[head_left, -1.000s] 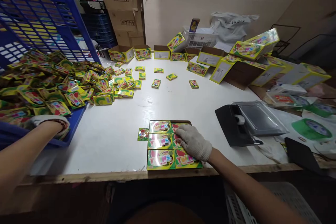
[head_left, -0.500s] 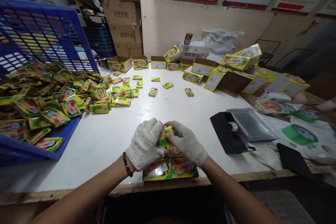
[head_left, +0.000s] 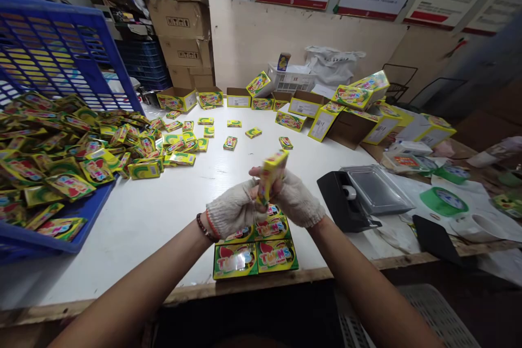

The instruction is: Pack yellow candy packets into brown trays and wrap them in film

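Judging by how things lay, we were partway through: at six o'clock from our hands, a block of packets (head_left: 235,260) lay flat and face up in two columns near the table's (head_left: 171,196) edge. The nearest pair was snug and level; farther rows were partly covered by our gloves, so we could not tell whether every place was taken. Plenty looked left over, with a heap of loose packets (head_left: 69,186) filling the blue crate (head_left: 89,217) from nine to ten o'clock and spilling onto the table, and a few single packets (head_left: 230,143) scattered between ten and one o'clock. Open cartons (head_left: 238,98) stood from eleven to two o'clock.

What we had in hand, a yellow packet bundle (head_left: 274,166), was raised just above the block's far end, tilted on edge and smeared by motion; we saw yellow sides and patches of red, but could not count the pieces. Our left hand (head_left: 234,209) and right hand (head_left: 297,198) closed on it from either side, fingers drawn in narrow around it. The packets below were glossy green and yellow, with a red melon picture and bright lettering.
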The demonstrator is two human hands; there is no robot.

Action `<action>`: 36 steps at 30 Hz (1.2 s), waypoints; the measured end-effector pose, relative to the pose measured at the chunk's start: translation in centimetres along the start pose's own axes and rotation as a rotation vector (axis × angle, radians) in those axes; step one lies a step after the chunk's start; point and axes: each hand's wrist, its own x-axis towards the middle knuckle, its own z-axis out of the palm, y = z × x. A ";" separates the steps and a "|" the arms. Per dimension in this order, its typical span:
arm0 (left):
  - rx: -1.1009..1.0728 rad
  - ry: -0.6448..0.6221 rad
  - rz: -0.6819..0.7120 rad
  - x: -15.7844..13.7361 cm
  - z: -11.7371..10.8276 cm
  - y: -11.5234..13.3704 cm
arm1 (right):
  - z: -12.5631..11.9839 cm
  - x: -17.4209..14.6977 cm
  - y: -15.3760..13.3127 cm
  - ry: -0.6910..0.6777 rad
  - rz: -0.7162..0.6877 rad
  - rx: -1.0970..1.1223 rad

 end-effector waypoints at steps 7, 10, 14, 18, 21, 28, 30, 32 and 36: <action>1.213 0.576 0.298 -0.9 -4.9 -2.7 | -4.5 1.3 3.6 -0.160 0.129 -0.660; 1.402 0.507 0.267 -0.9 -5.4 -4.5 | -3.6 1.2 6.7 -0.135 0.070 -0.933; 1.543 0.451 0.316 -1.3 -4.7 -5.3 | -1.6 0.5 8.2 -0.096 0.128 -1.105; 1.612 0.364 0.327 -2.0 -4.2 -4.8 | -0.5 0.1 6.9 -0.099 0.175 -1.298; 1.804 0.334 0.223 -1.2 -4.3 -4.7 | 0.0 0.8 6.8 -0.119 0.299 -1.355; 2.077 0.125 0.267 2.5 -2.1 -5.6 | -4.1 0.1 9.0 0.126 0.168 -0.712; 2.098 0.029 0.285 2.8 -1.9 -5.8 | -8.6 -1.5 7.9 0.316 0.142 -0.676; 2.102 0.001 0.280 2.9 -2.0 -5.9 | -14.5 -3.8 6.1 0.584 0.187 -0.800; 2.075 -0.004 0.275 3.0 -2.6 -6.0 | -25.2 -9.4 3.5 0.821 0.581 -1.059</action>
